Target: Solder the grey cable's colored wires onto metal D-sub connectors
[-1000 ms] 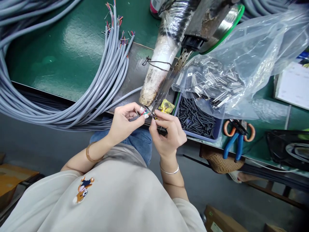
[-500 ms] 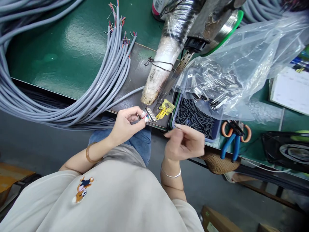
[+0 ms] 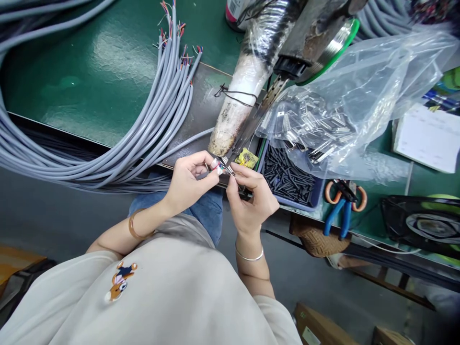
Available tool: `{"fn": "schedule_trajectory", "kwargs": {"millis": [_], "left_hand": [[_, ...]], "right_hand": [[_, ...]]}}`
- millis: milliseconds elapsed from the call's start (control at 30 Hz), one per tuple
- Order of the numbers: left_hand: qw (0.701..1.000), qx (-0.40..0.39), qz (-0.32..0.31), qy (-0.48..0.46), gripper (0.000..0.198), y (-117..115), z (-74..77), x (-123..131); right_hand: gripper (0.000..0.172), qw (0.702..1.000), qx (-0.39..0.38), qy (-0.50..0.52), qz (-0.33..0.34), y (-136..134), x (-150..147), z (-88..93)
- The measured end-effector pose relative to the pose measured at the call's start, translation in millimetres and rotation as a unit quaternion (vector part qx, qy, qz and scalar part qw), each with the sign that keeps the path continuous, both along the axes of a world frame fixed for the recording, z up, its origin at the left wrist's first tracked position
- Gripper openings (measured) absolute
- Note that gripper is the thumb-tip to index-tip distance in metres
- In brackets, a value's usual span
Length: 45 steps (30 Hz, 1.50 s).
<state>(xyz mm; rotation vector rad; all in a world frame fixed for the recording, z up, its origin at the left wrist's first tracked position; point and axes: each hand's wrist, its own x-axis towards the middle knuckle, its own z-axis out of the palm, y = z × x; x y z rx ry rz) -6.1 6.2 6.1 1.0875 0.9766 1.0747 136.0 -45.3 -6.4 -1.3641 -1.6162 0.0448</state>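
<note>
At the table's front edge, my left hand (image 3: 194,179) pinches the thin coloured wires at the end of a grey cable, with white wraps on its fingertips. A small metal multi-pin connector (image 3: 225,166) lies right at those wires, below the soldering iron's tip. My right hand (image 3: 253,194) has its thumb and index finger closed at the connector's right end; whether they grip the connector or something thin is too small to tell. Just behind them sits a yellow piece (image 3: 246,158) on the dark plate (image 3: 201,103).
Grey cables (image 3: 143,129) curve along the left. A wrapped white tube (image 3: 233,110) and a soldering iron (image 3: 266,103) slant overhead. To the right are a blue tray (image 3: 315,199) of black sleeves, a plastic bag (image 3: 381,81) of connectors, blue-handled pliers (image 3: 338,215) and a solder spool (image 3: 334,52).
My right hand has moved left from beside the tray to the connector, meeting my left hand. My left hand has stayed nearly in place. The view has shifted slightly.
</note>
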Motion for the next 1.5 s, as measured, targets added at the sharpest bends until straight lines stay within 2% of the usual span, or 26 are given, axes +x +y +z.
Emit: {"fn": "schedule_trajectory", "kwargs": {"millis": [267, 400, 500, 567, 633, 700, 833, 933, 1000, 1267, 1400, 1500], "left_hand": [[1.0, 0.002, -0.008, 0.006, 0.012, 1.2, 1.4, -2.6], [0.999, -0.038, -0.035, -0.014, 0.014, 1.0, 0.3, -3.6], [0.993, -0.094, -0.056, -0.046, 0.017, 1.4, 1.9, -6.0], [0.978, -0.155, -0.109, -0.085, 0.019, 1.4, 4.7, -9.3], [0.951, -0.215, -0.188, -0.115, 0.023, 0.1, 7.9, -13.3], [0.934, -0.235, -0.24, -0.119, 0.028, -3.0, 10.3, -17.1], [0.955, -0.19, -0.194, -0.117, 0.027, -11.6, 10.1, -21.9], [0.963, -0.162, -0.167, -0.135, 0.028, -15.8, 8.5, -23.3], [0.966, -0.143, -0.158, -0.148, 0.03, -17.4, 8.0, -23.9], [0.965, -0.104, -0.16, -0.18, 0.023, -20.0, 2.0, -27.6], [0.963, -0.119, -0.17, -0.169, 0.025, -19.5, -0.7, -28.7], [0.97, -0.099, -0.166, -0.149, 0.023, -21.0, -2.2, -29.4]], "right_hand": [[0.016, 1.0, 0.005, -0.014, 0.0, -1.5, -1.2, 5.8], [0.019, 1.0, 0.008, -0.026, 0.015, -6.5, 1.5, -0.6], [0.022, 0.998, 0.037, 0.002, 0.052, -10.6, 9.4, -8.9], [0.022, 0.995, 0.062, 0.002, 0.084, -13.1, 15.3, -13.3], [0.021, 0.992, 0.066, -0.021, 0.102, -15.2, 18.7, -14.9], [0.019, 0.994, 0.052, -0.031, 0.096, -16.9, 17.8, -13.2], [0.013, 0.994, -0.048, 0.082, 0.053, -19.7, 7.3, -2.7], [0.017, 0.97, -0.146, 0.191, 0.039, -19.9, -0.1, 6.4], [0.021, 0.954, -0.173, 0.242, 0.041, -19.3, -2.9, 10.8], [0.026, 0.908, -0.215, 0.355, 0.062, -18.2, -5.9, 16.8], [0.027, 0.916, -0.212, 0.338, 0.041, -19.4, -7.2, 15.1], [0.021, 0.94, -0.181, 0.287, 0.02, -21.9, -7.3, 12.1]]}}
